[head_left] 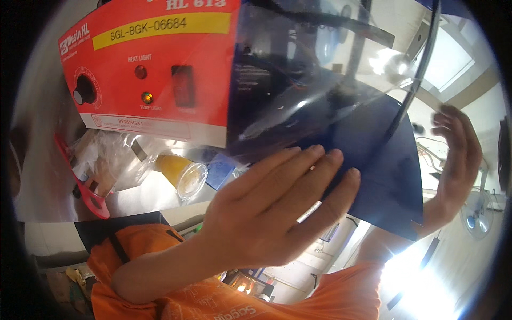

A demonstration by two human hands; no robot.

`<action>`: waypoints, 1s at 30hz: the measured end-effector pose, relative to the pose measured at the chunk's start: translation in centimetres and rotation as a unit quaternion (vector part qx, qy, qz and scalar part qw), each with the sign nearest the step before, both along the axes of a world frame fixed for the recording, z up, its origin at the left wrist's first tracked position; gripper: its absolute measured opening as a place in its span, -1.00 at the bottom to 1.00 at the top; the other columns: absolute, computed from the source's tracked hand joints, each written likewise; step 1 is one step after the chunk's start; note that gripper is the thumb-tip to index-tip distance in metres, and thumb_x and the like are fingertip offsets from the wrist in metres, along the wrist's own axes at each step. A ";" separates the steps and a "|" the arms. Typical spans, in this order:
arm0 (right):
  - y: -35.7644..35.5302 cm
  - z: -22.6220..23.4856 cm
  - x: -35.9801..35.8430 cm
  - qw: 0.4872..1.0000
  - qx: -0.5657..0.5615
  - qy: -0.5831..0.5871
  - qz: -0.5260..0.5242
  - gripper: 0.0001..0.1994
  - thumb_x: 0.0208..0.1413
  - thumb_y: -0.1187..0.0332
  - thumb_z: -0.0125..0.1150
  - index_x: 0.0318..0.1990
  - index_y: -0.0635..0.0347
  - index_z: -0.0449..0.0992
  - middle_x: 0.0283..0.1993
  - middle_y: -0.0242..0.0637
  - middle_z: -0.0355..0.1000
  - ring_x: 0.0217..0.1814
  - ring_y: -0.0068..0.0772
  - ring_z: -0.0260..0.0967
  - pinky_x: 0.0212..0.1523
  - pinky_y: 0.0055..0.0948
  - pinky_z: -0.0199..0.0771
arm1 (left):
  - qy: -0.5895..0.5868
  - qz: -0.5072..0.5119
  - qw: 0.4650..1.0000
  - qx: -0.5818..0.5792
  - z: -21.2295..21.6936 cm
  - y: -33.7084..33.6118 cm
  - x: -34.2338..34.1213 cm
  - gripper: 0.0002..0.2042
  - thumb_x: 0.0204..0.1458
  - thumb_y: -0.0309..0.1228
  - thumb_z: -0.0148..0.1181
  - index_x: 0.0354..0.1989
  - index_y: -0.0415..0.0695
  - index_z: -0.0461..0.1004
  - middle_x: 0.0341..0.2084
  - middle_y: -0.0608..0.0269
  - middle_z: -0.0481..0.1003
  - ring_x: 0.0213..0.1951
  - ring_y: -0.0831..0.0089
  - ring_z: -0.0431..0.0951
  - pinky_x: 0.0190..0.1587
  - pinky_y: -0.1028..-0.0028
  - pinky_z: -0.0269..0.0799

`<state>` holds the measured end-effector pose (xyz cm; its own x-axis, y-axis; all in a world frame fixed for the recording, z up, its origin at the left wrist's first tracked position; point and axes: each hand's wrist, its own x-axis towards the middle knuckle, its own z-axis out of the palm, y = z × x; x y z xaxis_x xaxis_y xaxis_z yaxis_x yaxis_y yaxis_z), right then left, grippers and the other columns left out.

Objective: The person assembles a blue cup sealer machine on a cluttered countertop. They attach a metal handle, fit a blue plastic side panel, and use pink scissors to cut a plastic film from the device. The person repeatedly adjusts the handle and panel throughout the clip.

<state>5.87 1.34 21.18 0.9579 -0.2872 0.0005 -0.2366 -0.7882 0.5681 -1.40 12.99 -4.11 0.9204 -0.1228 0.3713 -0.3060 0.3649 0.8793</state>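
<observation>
A red-fronted machine (154, 74) with a black knob, two small lamps and a rocker switch fills the upper left; one lamp glows yellow. Its dark blue side panel (381, 160) spreads to the right. Clear plastic film (304, 101) hangs in front of that side, catching bright reflections. My left hand (272, 208) is open, fingers stretched out at the lower edge of the film and panel; whether it touches them I cannot tell. My right hand (458, 144) is raised beyond the panel's right edge, open with slightly bent fingers, nothing visible in it. A dark rod (413, 80) slants down beside it.
On the metal surface (144, 197) below the machine lie a clear cup with yellow contents (184, 176), a blue piece (220, 169) and crumpled clear plastic (114, 160). A curved red plastic part (90, 200) is at its left. A fan (476, 213) stands far right.
</observation>
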 end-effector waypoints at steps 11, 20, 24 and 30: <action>4.4 -7.4 2.6 0.911 0.048 0.409 -0.017 -0.72 0.03 0.55 0.11 -0.06 0.28 0.53 -0.20 -0.01 0.50 -0.11 0.03 0.45 -0.07 -0.18 0.43 | -0.033 -0.018 0.999 -0.002 -0.5 0.8 0.6 -0.69 -0.07 -0.46 0.19 -0.08 -0.14 0.58 -0.15 0.09 0.59 -0.11 0.21 0.61 -0.07 0.31 0.54; 4.8 -9.8 1.8 0.820 -0.237 0.519 0.040 -0.75 0.00 0.46 0.16 -0.16 -0.02 0.61 -0.34 -0.21 0.55 -0.30 -0.20 0.57 -0.25 -0.31 0.57 | -0.025 -0.014 1.000 -0.011 -0.8 0.0 -0.9 -0.66 -0.08 -0.45 0.22 -0.05 -0.12 0.55 -0.11 0.15 0.56 -0.06 0.25 0.58 -0.01 0.30 0.52; 5.5 -10.8 2.3 0.809 -0.263 0.525 0.044 -0.82 -0.01 0.46 0.17 -0.25 0.00 0.62 -0.38 -0.20 0.54 -0.35 -0.22 0.58 -0.32 -0.32 0.56 | -0.022 -0.011 1.000 -0.005 -0.9 0.2 -0.8 -0.65 -0.07 -0.45 0.22 -0.04 -0.11 0.54 -0.11 0.17 0.56 -0.06 0.26 0.58 0.02 0.31 0.51; 4.8 -10.9 2.3 0.806 -0.247 0.531 0.085 -0.86 0.00 0.47 0.17 -0.31 0.03 0.63 -0.42 -0.20 0.53 -0.35 -0.26 0.58 -0.33 -0.34 0.56 | -0.021 -0.011 1.000 -0.004 -1.4 0.1 -1.0 -0.66 -0.07 -0.47 0.21 -0.05 -0.11 0.55 -0.10 0.17 0.57 -0.05 0.27 0.58 0.05 0.32 0.50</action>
